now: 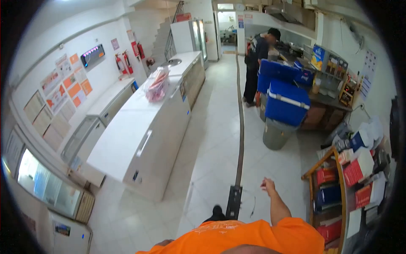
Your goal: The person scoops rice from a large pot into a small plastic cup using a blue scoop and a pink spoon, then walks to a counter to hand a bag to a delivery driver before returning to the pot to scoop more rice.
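1. R hand is out in front over the floor, near side, a bit right of center. Grip looks loose, fingers half curled, nothing in it afaict.
2. L hand is out of frame, so can't tell what its grip is doing.
3. Closest stuff to the R hand: a flat black box on the floor, just left of it, plus a thin dark cord lying about below it. Hand isn't touching either.
4. A long dark strip runs from the black box's far end down the walkway to the far doorway.
5. Near edge: orange shirt on the wearer, w/ a dark shoe just left of the box.
6. Left side: big white freezer w/ a pink bundle in clear plastic sitting on top. Red extinguishers on the wall behind, approx.
7. Right side, mid: blue cooler w/ white band on top of a gray bin, next to a cluttered counter.
8. Far right: another person in dark clothes standing at the counter.
9. Near right: wood-framed shelf full of binders etc.
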`<state>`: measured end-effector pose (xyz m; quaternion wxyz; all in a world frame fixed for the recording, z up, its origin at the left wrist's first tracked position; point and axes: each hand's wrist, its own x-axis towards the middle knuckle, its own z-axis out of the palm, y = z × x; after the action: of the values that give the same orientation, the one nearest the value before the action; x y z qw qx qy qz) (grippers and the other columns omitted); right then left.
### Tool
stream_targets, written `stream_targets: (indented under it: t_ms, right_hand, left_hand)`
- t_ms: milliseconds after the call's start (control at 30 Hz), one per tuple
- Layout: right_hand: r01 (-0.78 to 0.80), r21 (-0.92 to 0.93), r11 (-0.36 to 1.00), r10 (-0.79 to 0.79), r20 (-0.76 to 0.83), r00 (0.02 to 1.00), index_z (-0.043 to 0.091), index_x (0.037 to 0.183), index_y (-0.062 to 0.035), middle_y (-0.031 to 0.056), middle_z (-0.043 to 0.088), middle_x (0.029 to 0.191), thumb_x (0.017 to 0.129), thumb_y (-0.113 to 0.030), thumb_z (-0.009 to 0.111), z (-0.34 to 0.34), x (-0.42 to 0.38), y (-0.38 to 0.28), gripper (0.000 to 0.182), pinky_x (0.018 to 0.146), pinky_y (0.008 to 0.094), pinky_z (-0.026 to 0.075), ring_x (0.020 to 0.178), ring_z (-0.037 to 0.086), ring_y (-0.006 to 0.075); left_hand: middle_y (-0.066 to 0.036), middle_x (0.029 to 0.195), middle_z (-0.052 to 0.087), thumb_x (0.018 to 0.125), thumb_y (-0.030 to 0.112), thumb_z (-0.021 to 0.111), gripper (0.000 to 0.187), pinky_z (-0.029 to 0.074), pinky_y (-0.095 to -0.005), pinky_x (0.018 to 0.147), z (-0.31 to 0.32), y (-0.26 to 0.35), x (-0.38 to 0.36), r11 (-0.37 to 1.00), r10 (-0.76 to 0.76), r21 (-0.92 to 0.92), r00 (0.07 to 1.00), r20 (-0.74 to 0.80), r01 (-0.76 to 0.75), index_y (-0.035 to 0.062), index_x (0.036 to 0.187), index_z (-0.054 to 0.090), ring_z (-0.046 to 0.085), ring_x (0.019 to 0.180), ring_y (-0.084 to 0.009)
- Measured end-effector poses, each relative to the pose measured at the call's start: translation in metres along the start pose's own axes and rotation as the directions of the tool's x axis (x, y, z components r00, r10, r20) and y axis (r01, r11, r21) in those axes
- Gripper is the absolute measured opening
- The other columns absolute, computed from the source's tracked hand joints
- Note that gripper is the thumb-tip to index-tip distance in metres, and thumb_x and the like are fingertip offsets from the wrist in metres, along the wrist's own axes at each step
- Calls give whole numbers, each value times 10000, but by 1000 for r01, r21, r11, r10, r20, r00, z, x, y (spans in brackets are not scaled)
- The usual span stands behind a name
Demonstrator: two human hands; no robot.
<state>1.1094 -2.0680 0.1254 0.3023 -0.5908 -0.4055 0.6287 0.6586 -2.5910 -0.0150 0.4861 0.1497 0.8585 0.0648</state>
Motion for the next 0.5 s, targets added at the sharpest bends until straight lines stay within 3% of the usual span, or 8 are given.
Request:
stream_targets:
  t_ms: [67, 167, 200, 233, 300, 333, 367, 500]
  right_hand:
    - [-84, 57, 995, 88, -78, 993, 575, 851, -82, 38, 531, 656, 738, -149, 491, 20, 37, 9, 155, 480, 346, 459, 596, 553, 173]
    - [-362, -471, 805, 476, 147, 867, 619, 960, -44, 94, 611, 862, 792, -278, 562, 0, 84, 64, 294, 646, 378, 499, 776, 585, 196]
    - [98, -848, 521, 320, 300, 899, 608, 959, -10, 99, 616, 880, 826, -341, 547, -1, 83, 64, 362, 689, 379, 480, 821, 565, 212]
    - [93, -845, 527, 323, 300, 898, 608, 959, -10, 99, 616, 880, 826, -341, 547, 10, 104, 42, 362, 689, 379, 480, 821, 565, 212]
    - [13, -819, 574, 305, 228, 925, 606, 953, -9, 107, 616, 877, 828, -335, 538, 39, 167, 1, 355, 688, 388, 476, 817, 568, 222]
    - [-26, -802, 596, 295, 189, 937, 606, 949, -9, 112, 616, 876, 828, -331, 534, 47, 199, -22, 352, 688, 393, 474, 814, 570, 228]
    - [-68, -784, 617, 293, 149, 944, 605, 946, -8, 116, 615, 875, 829, -328, 530, 54, 227, -43, 349, 688, 397, 472, 812, 571, 233]
    - [-193, -711, 676, 276, 2, 961, 601, 933, -6, 133, 615, 869, 832, -314, 512, 60, 388, -138, 337, 686, 416, 465, 804, 578, 255]
  left_hand:
    - [-160, 892, 646, 864, 462, 481, 438, 469, -442, 720, -22, 79, 56, 977, 140, 168, 988, -59, -129, 82, 1008, 645, 603, 832, -317]
    - [-173, 900, 641, 870, 476, 459, 455, 463, -446, 762, -35, 242, 138, 873, 312, 412, 948, -62, -260, 88, 1018, 645, 596, 874, -332]
    - [-157, 873, 637, 857, 498, 473, 479, 466, -437, 784, -57, 296, 176, 671, 656, 355, 744, 122, -650, 88, 1040, 640, 590, 857, -319]
    - [-135, 839, 637, 867, 440, 494, 417, 476, -421, 767, -60, 378, 175, 953, 276, -132, 961, 7, -272, 93, 1056, 630, 589, 823, -306]
    - [-126, 962, 620, 871, 313, 541, 335, 490, -336, 736, -99, 552, 143, 888, 329, -374, 938, 111, -268, 87, 1116, 580, 597, 839, -225]
    - [-94, 1130, 569, 849, 417, 557, 479, 476, -334, 764, -80, 592, 226, 679, 716, -337, 691, 104, -653, 47, 1152, 531, 558, 983, -224]
    - [-145, 974, 635, 859, 388, 553, 400, 474, -334, 801, -84, 659, 222, 605, 727, -521, 685, 53, -602, 61, 1086, 591, 598, 894, -257]
    - [-161, 1011, 637, 845, 417, 565, 441, 454, -338, 856, -128, 828, 235, 613, 783, -179, 622, 7, -770, 39, 1070, 601, 592, 959, -265]
